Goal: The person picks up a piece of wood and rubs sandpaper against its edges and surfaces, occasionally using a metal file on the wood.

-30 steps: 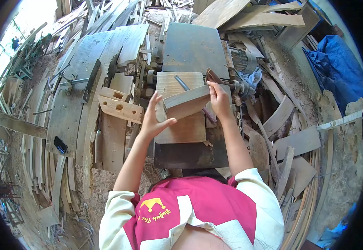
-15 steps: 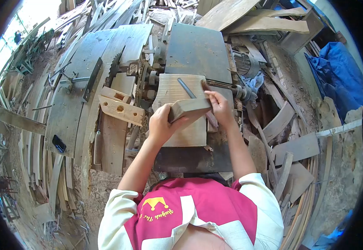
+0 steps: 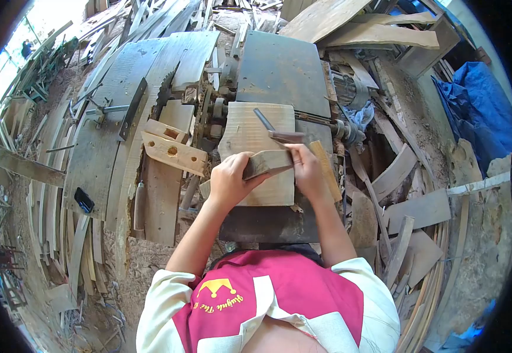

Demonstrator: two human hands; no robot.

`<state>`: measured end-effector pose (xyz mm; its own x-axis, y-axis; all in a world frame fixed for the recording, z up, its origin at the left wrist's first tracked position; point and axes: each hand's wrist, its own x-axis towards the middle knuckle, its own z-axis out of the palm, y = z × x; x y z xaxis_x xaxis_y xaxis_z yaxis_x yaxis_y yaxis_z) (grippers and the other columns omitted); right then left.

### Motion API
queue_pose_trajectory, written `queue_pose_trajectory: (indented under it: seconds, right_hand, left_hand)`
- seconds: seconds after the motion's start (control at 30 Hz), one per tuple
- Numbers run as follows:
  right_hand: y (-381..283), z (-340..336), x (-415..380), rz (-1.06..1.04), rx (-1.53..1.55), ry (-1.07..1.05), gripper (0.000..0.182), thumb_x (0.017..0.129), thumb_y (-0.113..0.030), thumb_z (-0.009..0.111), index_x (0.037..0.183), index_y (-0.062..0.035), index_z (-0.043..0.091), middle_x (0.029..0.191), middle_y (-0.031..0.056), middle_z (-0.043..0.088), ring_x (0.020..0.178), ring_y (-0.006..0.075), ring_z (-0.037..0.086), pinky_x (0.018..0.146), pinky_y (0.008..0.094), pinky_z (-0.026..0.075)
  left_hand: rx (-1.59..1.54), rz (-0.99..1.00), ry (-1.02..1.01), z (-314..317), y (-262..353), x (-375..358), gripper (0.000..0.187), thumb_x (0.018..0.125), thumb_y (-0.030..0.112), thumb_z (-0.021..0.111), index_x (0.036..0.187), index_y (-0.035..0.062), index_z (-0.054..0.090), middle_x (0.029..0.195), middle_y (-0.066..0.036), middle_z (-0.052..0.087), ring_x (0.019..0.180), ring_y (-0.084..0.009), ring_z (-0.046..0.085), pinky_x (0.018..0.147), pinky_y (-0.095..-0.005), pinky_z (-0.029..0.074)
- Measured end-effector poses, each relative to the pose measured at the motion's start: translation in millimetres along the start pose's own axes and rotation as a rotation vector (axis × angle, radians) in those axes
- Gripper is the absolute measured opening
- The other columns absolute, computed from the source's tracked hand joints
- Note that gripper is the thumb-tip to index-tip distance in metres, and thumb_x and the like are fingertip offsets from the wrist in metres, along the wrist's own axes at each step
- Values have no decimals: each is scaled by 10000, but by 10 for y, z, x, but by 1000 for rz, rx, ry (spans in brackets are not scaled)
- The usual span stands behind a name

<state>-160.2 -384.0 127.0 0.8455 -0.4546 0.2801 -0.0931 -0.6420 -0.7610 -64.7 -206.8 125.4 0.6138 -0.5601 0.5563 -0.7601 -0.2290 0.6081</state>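
A small brown wooden block [image 3: 268, 162] is held above a light board [image 3: 250, 130] that lies on the machine bed. My left hand [image 3: 230, 179] grips the block's left end, thumb along its lower side. At the block's right end, my right hand [image 3: 307, 170] is closed and slightly blurred; its fingertips lie beside a dark reddish-brown piece [image 3: 286, 136], and whether they grip it is unclear. A grey metal rod [image 3: 263, 120] rests on the board just above. Right of my right hand, a light wooden strip [image 3: 326, 171] lies at a slant.
A wooden piece with holes [image 3: 174, 154] sits left of the board, near a saw blade [image 3: 163, 92]. Further left are a metal fence [image 3: 132, 110] and a phone [image 3: 83, 200]. A motor [image 3: 350, 91] and a blue tarp [image 3: 474, 112] are at the right, with scrap wood around.
The block has turned and shifted slightly right. The reddish-brown piece now lies flatter, near the rod. The light strip at the right has come into view. My right hand has moved down a little.
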Motion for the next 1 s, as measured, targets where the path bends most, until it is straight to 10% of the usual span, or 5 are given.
queue_pose_trajectory:
  seconds: [0.17,0.37,0.47,0.6,1.0]
  right_hand:
    - [66,-96,-106,166,-82,-34,167,911,-87,465,1008,-53,596,931,177,624,867,360,593,743,407,457]
    - [-517,-18,-220,-143,84,118,208,936,-166,439,1009,-52,597,870,186,622,825,345,598,720,379,461]
    - [134,-91,-265,246,98,103,220,948,-173,433,997,-35,598,909,148,631,845,234,603,750,312,449]
    - [-101,-148,-290,163,139,141,206,947,-158,447,1018,-31,593,864,90,627,801,135,563,733,275,445]
    - [-79,-57,-192,194,160,136,179,946,-127,451,1024,-37,584,874,131,628,805,177,593,732,285,447]
  left_hand:
    - [-23,111,-70,39,56,-12,410,683,383,734,872,62,564,775,-92,617,715,-266,620,608,-351,497]
    - [-4,96,-90,90,179,-28,413,692,381,724,904,68,557,777,-88,613,717,-264,611,612,-363,491]
    - [-8,125,-105,127,213,-31,420,699,384,715,920,66,554,793,-87,614,730,-263,610,617,-361,489]
    - [-17,151,-116,205,222,5,432,680,366,740,928,55,573,793,-101,617,739,-281,619,634,-359,496]
    - [11,102,-121,147,250,-5,433,709,376,710,948,52,550,806,-105,612,766,-277,611,638,-361,492]
